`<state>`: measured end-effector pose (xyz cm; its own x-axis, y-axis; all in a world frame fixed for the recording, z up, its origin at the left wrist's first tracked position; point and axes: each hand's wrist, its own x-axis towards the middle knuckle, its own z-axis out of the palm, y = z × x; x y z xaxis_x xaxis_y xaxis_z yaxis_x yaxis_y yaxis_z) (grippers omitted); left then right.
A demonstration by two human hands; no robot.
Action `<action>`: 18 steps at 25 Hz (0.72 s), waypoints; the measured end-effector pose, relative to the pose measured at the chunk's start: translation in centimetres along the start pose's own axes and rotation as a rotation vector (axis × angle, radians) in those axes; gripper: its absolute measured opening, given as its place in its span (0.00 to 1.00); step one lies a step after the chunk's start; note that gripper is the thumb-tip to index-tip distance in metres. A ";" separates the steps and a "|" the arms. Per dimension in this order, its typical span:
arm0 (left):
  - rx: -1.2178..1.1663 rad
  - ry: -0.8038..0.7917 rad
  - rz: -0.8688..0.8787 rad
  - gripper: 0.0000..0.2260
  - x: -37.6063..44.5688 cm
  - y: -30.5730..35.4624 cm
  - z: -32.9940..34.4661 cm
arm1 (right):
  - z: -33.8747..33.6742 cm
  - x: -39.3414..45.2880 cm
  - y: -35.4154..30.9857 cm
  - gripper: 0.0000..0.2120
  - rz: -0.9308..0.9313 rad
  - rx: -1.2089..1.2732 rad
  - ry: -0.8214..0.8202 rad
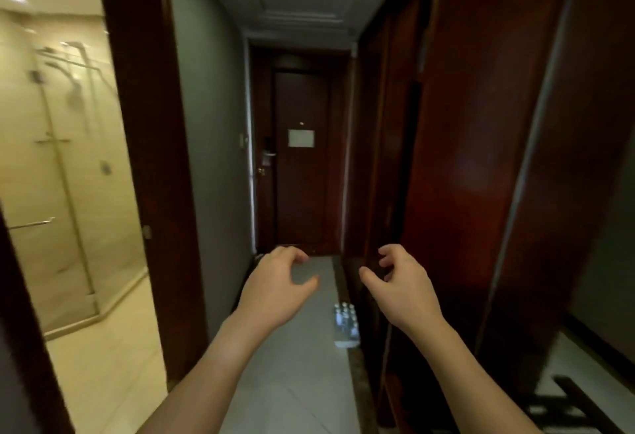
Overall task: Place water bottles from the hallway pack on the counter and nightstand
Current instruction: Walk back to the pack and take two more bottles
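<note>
— Head view: where is the pack of water bottles?

— It stands on the hallway floor, hard against the dark wooden wall on the right, likely parked there to leave the walkway free. It lies between the two forearms in the picture, but lower and farther off, and neither hand touches it.

— And each grip?

— The left hand and right hand are both raised, fingers loosely curled and apart, holding nothing; probably readied for a reach.

— Which way does the pack point?

— Its long axis runs down the corridor toward the door; the bottles stand upright, caps up.
</note>
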<state>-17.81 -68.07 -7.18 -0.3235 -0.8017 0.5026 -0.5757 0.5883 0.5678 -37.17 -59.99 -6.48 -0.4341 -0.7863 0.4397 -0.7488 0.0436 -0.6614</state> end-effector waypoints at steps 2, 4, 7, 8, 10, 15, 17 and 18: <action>0.024 -0.001 -0.018 0.19 2.4 -3.6 -0.8 | 4.0 3.2 -1.2 0.25 -0.014 0.029 -0.004; 0.026 -0.004 -0.031 0.20 4.9 -6.2 -0.6 | 7.0 6.0 -1.7 0.24 -0.017 0.041 -0.023; 0.030 -0.018 -0.039 0.20 9.3 -8.8 1.2 | 10.6 10.4 -1.1 0.23 -0.041 0.020 -0.055; 0.020 -0.017 -0.040 0.20 10.9 -9.5 2.0 | 11.8 12.2 -0.6 0.23 -0.047 0.019 -0.060; -0.010 -0.008 -0.058 0.22 14.5 -11.0 3.8 | 14.3 16.1 0.5 0.22 -0.055 0.020 -0.065; -0.046 0.014 -0.073 0.25 26.5 -15.5 9.5 | 20.6 28.7 4.5 0.20 -0.106 0.037 -0.067; -0.059 0.014 -0.087 0.25 32.4 -17.0 12.1 | 22.4 34.9 5.9 0.21 -0.127 0.066 -0.064; -0.058 0.013 -0.096 0.24 35.1 -17.8 13.1 | 23.3 38.0 6.4 0.21 -0.131 0.072 -0.071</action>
<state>-28.82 -108.08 -8.19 -0.2587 -0.8535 0.4524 -0.5593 0.5142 0.6503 -46.82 -103.96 -8.17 -0.2968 -0.8238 0.4829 -0.7577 -0.1046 -0.6442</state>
